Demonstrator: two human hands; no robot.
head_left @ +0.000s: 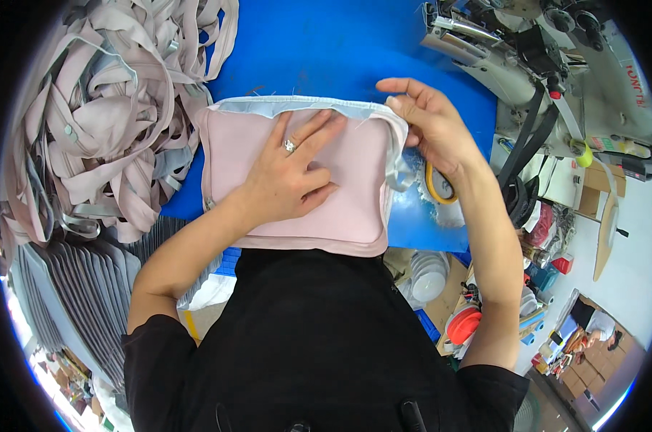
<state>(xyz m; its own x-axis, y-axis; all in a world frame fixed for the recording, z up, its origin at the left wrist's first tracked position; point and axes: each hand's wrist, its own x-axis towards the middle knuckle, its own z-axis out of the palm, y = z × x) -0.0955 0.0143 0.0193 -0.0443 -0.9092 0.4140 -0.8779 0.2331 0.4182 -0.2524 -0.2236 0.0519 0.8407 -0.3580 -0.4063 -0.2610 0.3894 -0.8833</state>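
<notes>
A pink padded rectangular piece (351, 180) lies near the table's front edge, with pale gray-white binding (268, 106) along its far edge and down its right side, loose threads on it. My left hand (293, 169), with a ring on one finger, rests flat on the pink fabric, fingers spread just below the binding. My right hand (434, 129) pinches the binding at the far right corner between thumb and curled fingers, index finger reaching past it. Yellow-handled scissors (430, 185) are partly hidden beside my right wrist; I cannot tell whether my hand touches them.
The blue table (311, 43) has tangled pink zipper strips (103, 108) heaped at left, stacked gray panels (81, 302) nearer me, and a sewing machine (527, 57) at back right. Below right are white discs (427, 277) and red ones (464, 324); another person (599, 324) is far right.
</notes>
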